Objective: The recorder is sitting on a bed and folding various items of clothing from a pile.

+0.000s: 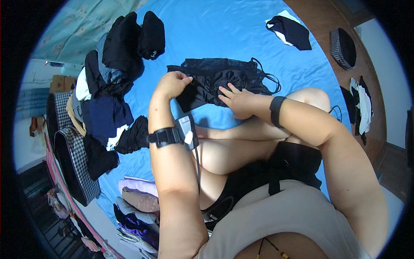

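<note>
A black camisole (202,90) with lace trim and thin straps lies spread sideways on the blue bed sheet (198,30), just beyond my crossed legs. At its left end, my left hand (172,84) pinches the edge of the fabric between thumb and fingers. My right hand (237,102) rests flat on the camisole's right part, its fingers spread. The straps loop out to the right, past that hand. The fingers of my left hand are partly turned from view.
Piled dark clothes (110,110) lie on the left, beside houndstooth fabric bins (76,166). Folded garments (140,211) line the near left. A black-and-white clothes bundle (291,31) lies far right. Another houndstooth bin (343,49) stands on the brown surface (321,17) beyond the sheet.
</note>
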`<state>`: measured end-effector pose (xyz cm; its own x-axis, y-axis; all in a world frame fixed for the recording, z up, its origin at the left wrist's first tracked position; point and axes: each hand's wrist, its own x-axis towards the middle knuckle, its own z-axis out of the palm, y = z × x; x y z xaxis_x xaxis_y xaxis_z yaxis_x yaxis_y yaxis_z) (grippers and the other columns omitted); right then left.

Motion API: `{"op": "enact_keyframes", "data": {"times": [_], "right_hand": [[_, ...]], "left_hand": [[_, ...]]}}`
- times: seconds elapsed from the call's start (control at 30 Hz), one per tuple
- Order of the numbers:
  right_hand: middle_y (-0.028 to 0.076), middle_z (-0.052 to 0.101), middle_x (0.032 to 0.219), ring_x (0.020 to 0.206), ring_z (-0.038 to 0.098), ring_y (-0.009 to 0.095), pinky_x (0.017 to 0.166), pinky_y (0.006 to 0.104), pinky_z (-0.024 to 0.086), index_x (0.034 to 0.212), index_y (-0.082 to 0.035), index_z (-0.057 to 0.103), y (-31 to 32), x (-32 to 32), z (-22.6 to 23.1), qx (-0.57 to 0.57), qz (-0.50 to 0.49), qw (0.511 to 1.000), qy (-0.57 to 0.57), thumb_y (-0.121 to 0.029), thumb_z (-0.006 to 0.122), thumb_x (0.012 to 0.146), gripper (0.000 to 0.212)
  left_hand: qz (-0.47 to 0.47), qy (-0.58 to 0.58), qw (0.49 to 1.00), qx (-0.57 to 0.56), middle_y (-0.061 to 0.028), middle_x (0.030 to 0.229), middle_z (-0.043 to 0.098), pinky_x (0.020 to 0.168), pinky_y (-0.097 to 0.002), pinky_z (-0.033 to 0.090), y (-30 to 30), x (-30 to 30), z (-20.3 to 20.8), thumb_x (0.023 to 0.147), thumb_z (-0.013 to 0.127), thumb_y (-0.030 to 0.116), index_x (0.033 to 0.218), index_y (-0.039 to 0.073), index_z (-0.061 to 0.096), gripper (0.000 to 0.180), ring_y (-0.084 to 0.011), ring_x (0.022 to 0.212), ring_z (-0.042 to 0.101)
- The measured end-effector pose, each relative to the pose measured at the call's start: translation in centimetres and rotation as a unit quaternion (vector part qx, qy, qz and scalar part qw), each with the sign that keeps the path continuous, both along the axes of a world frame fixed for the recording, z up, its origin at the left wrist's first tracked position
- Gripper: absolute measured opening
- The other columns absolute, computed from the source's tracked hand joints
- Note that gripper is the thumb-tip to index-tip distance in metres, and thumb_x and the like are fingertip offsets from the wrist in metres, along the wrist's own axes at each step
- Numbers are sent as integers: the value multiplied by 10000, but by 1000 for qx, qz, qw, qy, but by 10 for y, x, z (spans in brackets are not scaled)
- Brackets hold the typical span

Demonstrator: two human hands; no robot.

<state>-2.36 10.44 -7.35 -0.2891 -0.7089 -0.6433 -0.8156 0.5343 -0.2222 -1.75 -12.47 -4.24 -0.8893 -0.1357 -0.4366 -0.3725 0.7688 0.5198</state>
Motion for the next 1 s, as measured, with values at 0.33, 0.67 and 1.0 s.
{"op": "enact_keyframes", "data": {"times": [0.33, 0.67, 1.0], "right_hand": [[118, 234, 1366, 1213, 308, 312, 965, 364, 338, 1258, -86, 354, 8, -22, -17, -127, 19, 990, 61, -71, 458, 765, 504], [150, 381, 1282, 1176, 372, 340, 917, 374, 391, 1153, -58, 495, 17, -10, -5, -116, 38, 986, 111, -123, 434, 806, 357], [197, 349, 1282, 1163, 371, 307, 950, 346, 318, 1215, -13, 399, -21, -3, 16, -360, -508, 762, -180, -238, 563, 727, 562]], "left_hand": [[99, -156, 978, 96, -213, 1109, 522, 831, -320, 427, -10, 8, -65, 547, 772, 230, 1108, -97, 462, 719, -294, 1013, 523], [93, -94, 987, -88, -203, 916, 606, 711, -331, 455, -52, 15, -76, 614, 635, 126, 986, -57, 561, 421, -252, 859, 589], [280, -19, 955, 93, -155, 886, 598, 615, -350, 462, -30, 10, -107, 598, 747, 394, 963, -110, 538, 656, -224, 725, 578]]}}
